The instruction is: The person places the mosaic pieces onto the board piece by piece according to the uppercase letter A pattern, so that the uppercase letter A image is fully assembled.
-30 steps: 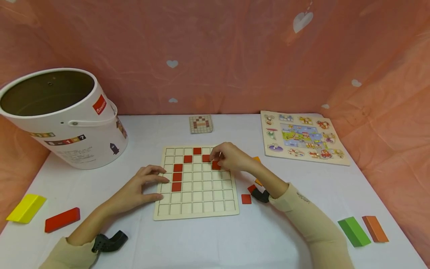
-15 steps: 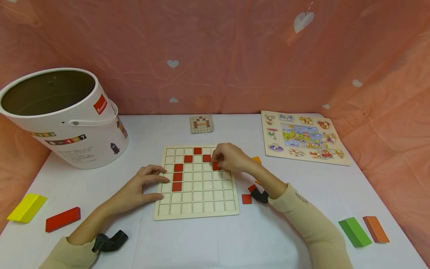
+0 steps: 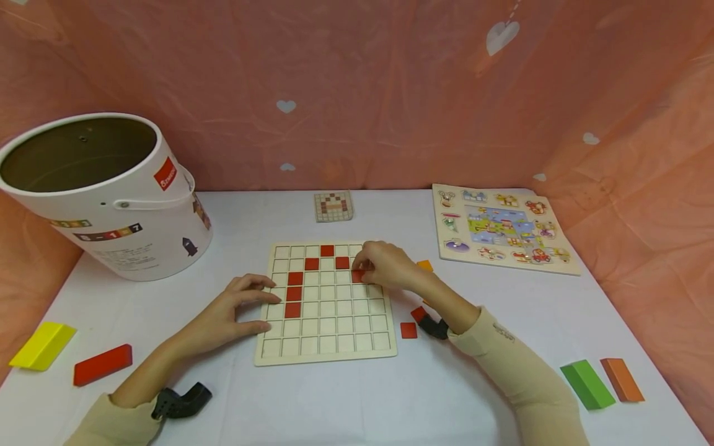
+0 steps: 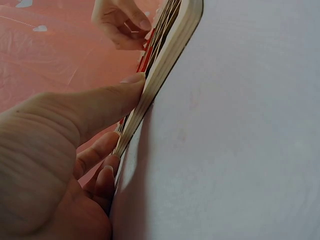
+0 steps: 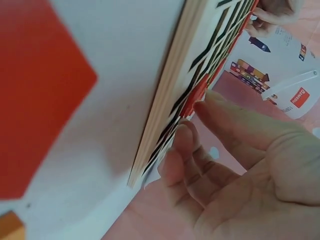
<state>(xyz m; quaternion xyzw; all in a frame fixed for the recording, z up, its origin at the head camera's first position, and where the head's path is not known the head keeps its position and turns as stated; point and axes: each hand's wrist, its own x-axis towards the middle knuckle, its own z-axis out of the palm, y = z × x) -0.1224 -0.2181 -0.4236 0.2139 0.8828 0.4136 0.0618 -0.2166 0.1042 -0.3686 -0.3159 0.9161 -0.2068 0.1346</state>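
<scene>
Since the earlier frames the right hand [image 3: 385,265] has shifted slightly right along the board [image 3: 326,353], while the left hand [image 3: 234,308] is staying where it was.

The right hand is lying over the board's upper right part, its fingers curled down onto a red tile [image 3: 357,276] in the third row; the wrist view is showing thumb and fingertips [image 5: 186,135] pinching that tile at the board's surface. The left hand is resting with straight, spread fingers on the board's left edge, the thumb [image 4: 112,100] pressing against the side and holding nothing.

The board is lying flat at the middle of the desk [image 3: 346,402]. Its grid cells are holding six other red tiles: one in the top row, two in the second, and three stacked in one column on the left. The remaining cells are showing bare wood.

A white bucket [image 3: 111,204] is standing tilted at the far left, its mouth open; its visible inside is showing only a dark wall. Loose red tiles [image 3: 408,330] are lying just right of the board. A pattern card [image 3: 333,205] is lying behind the board, and a picture puzzle [image 3: 504,228] to the far right. Yellow [image 3: 41,345], red [image 3: 103,365], green [image 3: 587,384] and orange [image 3: 621,379] blocks are lying near the desk's front corners.
</scene>
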